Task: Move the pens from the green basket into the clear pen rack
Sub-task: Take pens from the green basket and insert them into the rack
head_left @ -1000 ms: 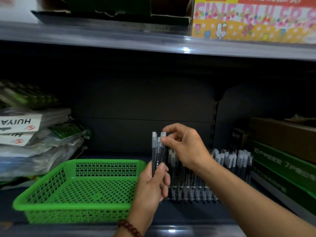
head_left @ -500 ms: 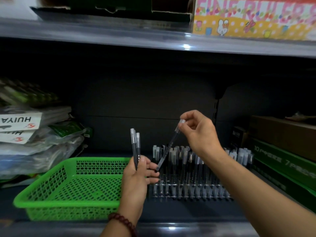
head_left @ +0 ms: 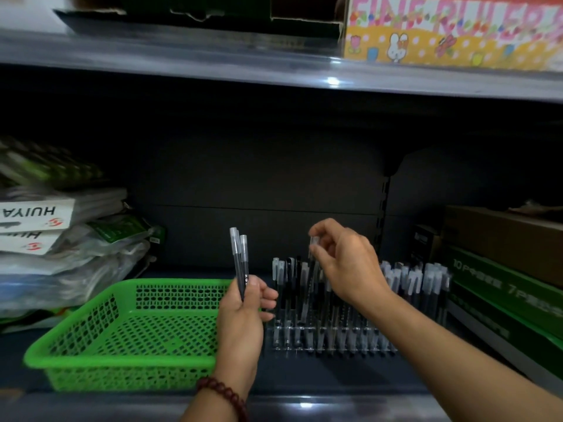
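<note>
Left hand [head_left: 243,315] grips two capped pens [head_left: 239,263] upright; at its 3 o'clock, right hand [head_left: 344,263] pinches one pen [head_left: 311,269] over the clear pen rack [head_left: 329,339].

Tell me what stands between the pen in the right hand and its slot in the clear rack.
Nothing visible. The right hand pinches the pen by its cap, tip already down among the pens standing in the clear pen rack; those neighbours crowd it closely.

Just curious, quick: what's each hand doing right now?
Left hand: closed around two pens.
Right hand: pinching one pen over the rack.
</note>
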